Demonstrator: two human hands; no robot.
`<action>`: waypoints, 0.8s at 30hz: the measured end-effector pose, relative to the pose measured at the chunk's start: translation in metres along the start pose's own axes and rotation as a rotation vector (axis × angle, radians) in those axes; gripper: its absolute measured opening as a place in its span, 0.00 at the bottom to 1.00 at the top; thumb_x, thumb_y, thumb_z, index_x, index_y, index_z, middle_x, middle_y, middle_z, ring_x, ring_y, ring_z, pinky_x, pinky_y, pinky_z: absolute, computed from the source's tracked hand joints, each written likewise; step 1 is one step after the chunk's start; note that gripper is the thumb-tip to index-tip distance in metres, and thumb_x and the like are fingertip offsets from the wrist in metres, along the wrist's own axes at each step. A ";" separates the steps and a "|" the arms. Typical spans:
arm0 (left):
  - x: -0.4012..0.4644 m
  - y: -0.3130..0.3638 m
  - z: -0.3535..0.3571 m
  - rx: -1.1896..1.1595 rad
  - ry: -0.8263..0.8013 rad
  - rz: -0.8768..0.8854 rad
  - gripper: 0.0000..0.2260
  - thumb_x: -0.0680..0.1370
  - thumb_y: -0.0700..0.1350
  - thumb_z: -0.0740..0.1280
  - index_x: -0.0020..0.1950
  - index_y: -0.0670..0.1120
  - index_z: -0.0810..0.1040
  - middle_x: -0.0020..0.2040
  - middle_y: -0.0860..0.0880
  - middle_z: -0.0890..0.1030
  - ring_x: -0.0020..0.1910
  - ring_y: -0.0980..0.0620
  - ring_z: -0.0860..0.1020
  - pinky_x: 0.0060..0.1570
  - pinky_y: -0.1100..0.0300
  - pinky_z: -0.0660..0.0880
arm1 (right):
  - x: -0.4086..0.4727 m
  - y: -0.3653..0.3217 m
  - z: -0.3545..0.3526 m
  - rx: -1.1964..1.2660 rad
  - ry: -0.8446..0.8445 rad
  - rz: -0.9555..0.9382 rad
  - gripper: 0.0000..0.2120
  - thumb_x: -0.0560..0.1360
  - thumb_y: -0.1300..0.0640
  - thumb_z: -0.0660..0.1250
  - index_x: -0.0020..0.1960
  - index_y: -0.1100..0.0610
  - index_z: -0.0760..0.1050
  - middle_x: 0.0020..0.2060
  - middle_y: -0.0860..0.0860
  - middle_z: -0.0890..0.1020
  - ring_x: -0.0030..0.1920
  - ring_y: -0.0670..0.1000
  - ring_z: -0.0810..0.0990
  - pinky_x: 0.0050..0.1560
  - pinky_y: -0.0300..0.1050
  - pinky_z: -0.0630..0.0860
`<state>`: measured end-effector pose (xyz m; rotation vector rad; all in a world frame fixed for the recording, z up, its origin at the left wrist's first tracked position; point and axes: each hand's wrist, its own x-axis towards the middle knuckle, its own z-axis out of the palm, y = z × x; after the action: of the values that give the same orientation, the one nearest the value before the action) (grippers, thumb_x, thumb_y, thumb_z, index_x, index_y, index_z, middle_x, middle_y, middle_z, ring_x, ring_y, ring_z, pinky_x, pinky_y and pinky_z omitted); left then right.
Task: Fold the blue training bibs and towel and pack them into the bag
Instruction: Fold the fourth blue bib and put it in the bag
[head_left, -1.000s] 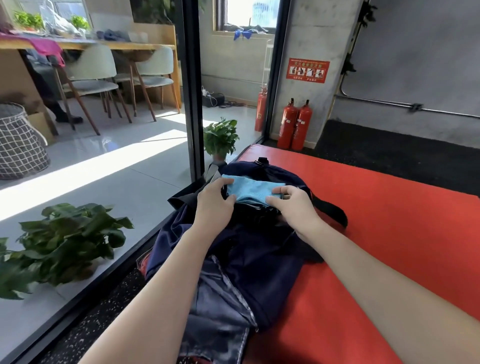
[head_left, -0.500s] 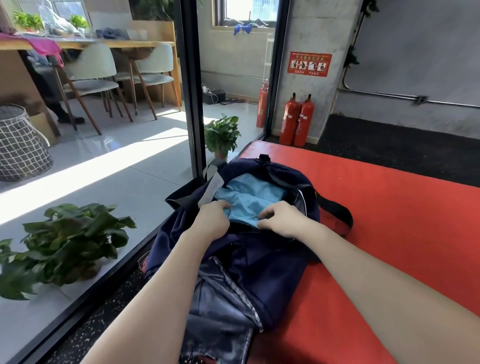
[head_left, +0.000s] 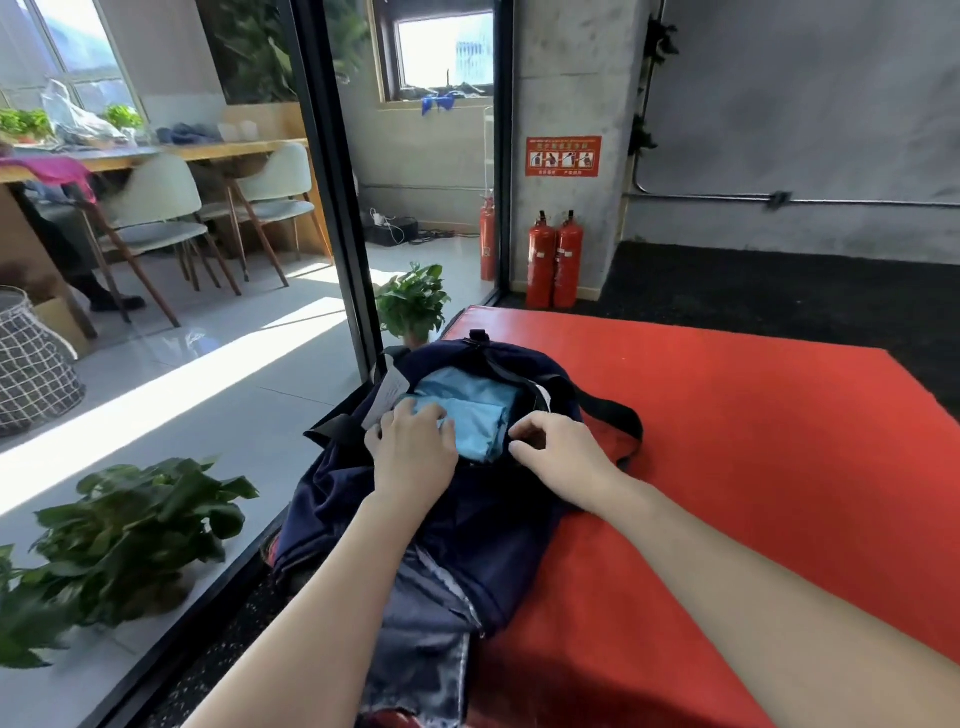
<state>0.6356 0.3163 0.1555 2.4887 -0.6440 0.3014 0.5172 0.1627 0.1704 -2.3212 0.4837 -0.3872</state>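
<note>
Item one: we see a dark navy bag (head_left: 467, 525) lying on the near left part of a red mat (head_left: 727, 467), its mouth open toward the far side. Inside the opening we count folded light-blue fabric (head_left: 467, 405); whether it is bibs, towel or both we cannot tell. A white tag (head_left: 387, 397) shows at the left rim of the opening, and a black strap (head_left: 608, 410) loops out on the right.

Item two: our left hand (head_left: 413, 452) rests palm down on the left edge of the blue fabric, fingers (head_left: 415, 415) fairly straight and pressing on it.

Item three: our right hand (head_left: 558, 457) sits at the right rim of the opening, fingers (head_left: 524, 431) curled; whether they pinch the bag's edge or hold nothing we cannot tell.

Item four, surroundings: a glass partition with a black frame (head_left: 332, 208) runs along the left of the mat. Beyond it stand two potted plants (head_left: 130, 530), pale chairs (head_left: 156, 208) at a wooden tabletop (head_left: 182, 153), and a checked basket (head_left: 31, 358). Three red fire extinguishers (head_left: 553, 260) stand by the concrete pillar, under a red sign (head_left: 563, 156).
</note>
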 end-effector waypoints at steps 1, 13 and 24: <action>-0.003 0.007 0.002 -0.010 0.016 0.011 0.12 0.82 0.51 0.61 0.60 0.51 0.81 0.66 0.48 0.75 0.66 0.45 0.72 0.70 0.41 0.60 | -0.007 0.002 -0.006 -0.001 0.010 -0.006 0.07 0.76 0.56 0.69 0.53 0.52 0.82 0.47 0.44 0.83 0.48 0.43 0.79 0.44 0.22 0.66; -0.079 0.185 0.052 -0.154 -0.025 0.342 0.09 0.80 0.49 0.64 0.56 0.53 0.82 0.59 0.53 0.79 0.60 0.47 0.75 0.69 0.42 0.55 | -0.135 0.088 -0.143 -0.094 0.193 0.128 0.08 0.79 0.57 0.68 0.57 0.54 0.82 0.52 0.46 0.83 0.53 0.43 0.78 0.54 0.34 0.69; -0.220 0.342 0.095 -0.419 -0.355 0.602 0.12 0.80 0.52 0.62 0.59 0.54 0.80 0.61 0.56 0.79 0.63 0.52 0.75 0.66 0.49 0.70 | -0.294 0.188 -0.251 -0.128 0.414 0.348 0.05 0.77 0.57 0.71 0.48 0.47 0.80 0.42 0.39 0.82 0.45 0.40 0.79 0.48 0.24 0.69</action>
<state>0.2810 0.0952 0.1573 1.9106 -1.4411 -0.0653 0.1122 0.0186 0.1718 -2.2180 1.1243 -0.6832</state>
